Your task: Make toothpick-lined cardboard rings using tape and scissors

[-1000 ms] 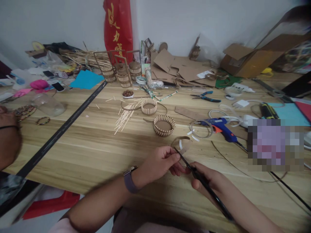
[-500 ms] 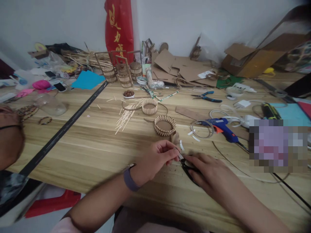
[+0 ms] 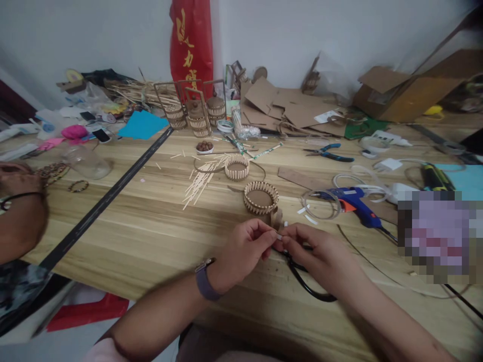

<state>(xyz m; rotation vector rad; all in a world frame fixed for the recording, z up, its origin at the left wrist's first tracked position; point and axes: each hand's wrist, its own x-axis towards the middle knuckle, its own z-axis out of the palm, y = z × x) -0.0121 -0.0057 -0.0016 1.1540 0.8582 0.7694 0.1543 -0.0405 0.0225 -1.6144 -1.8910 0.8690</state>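
Note:
Above the front of the table my left hand (image 3: 247,249), with a band on its wrist, pinches a small white strip (image 3: 279,237). My right hand (image 3: 322,254) meets it fingertip to fingertip, thumb and index finger closed on the strip's other end. Black-handled scissors (image 3: 310,295) show under my right hand; whether they lie on the wood or hang from the fingers I cannot tell. Just beyond my hands stand a curled brown strip (image 3: 276,217) and a small round basket (image 3: 261,208) of short sticks with a brown base. A second such basket (image 3: 237,174) sits behind it.
Loose sticks (image 3: 202,183) lie left of the baskets. On the right are a blue glue gun (image 3: 349,198), a clear ring (image 3: 320,203) and blue-handled pliers (image 3: 328,152). Cardboard sheets (image 3: 287,105) and handled baskets (image 3: 198,120) line the back. Another person's arm (image 3: 24,216) rests at left.
My right hand has left its grip on the scissors' handles and now pinches the white strip beside my left fingers. The scissors have swung lower. The view has shifted slightly.

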